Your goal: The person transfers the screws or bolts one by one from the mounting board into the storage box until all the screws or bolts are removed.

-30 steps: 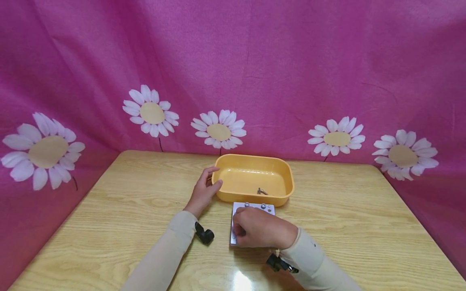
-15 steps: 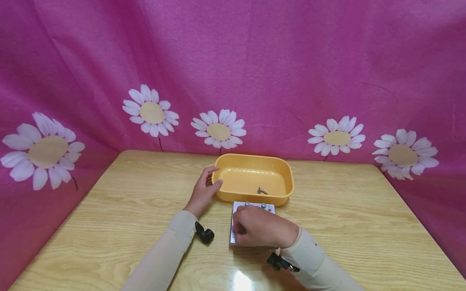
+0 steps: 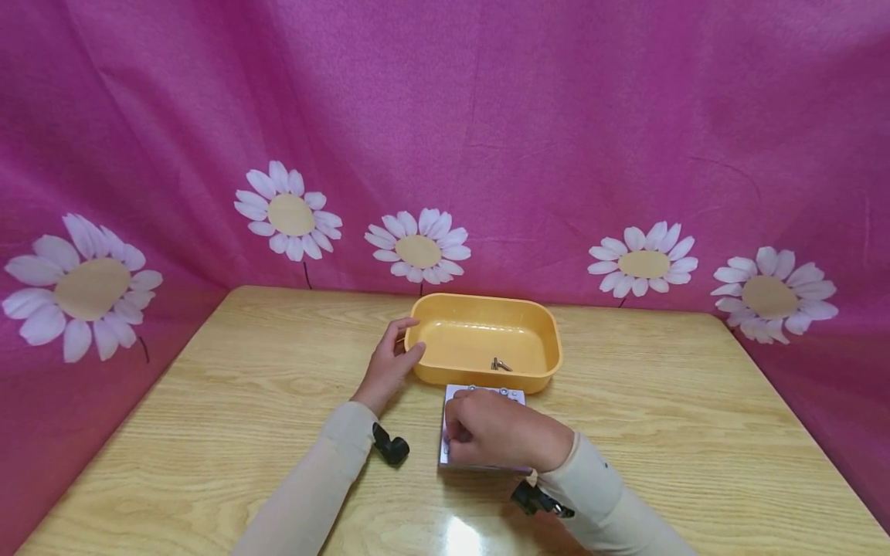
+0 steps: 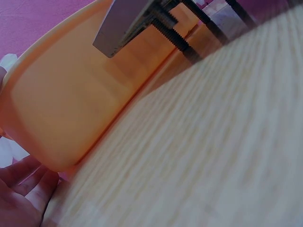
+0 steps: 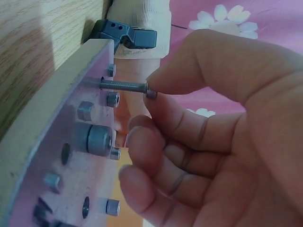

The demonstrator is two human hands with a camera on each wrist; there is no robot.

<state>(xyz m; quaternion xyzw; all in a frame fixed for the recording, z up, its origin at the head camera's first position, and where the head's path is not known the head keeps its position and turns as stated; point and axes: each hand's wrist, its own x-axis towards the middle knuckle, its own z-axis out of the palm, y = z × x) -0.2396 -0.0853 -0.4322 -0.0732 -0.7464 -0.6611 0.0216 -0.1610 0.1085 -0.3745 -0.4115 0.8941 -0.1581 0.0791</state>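
In the right wrist view my right hand (image 5: 199, 118) pinches the head of a socket-head bolt (image 5: 124, 86) between thumb and index finger. The bolt's far end is at a hole in a metal plate (image 5: 35, 161) that carries several other bolts. From the head view, the same hand (image 3: 504, 428) covers most of the plate (image 3: 452, 398), hiding the pinched bolt. My left hand (image 3: 385, 367) rests at the left end of a yellow plastic bin (image 3: 480, 378), fingers relaxed, thumb by the rim. Bolt shanks (image 4: 170, 35) stick out beneath the plate in the left wrist view.
A few loose bolts (image 3: 501, 364) lie inside the bin near its front wall. The plate stands right in front of the bin on the wooden table (image 3: 660, 432). Behind the table hangs a pink curtain (image 3: 528, 154) with printed daisies.
My right hand has shifted very slightly up and to the right over the plate. My left hand and the bin have stayed in place.
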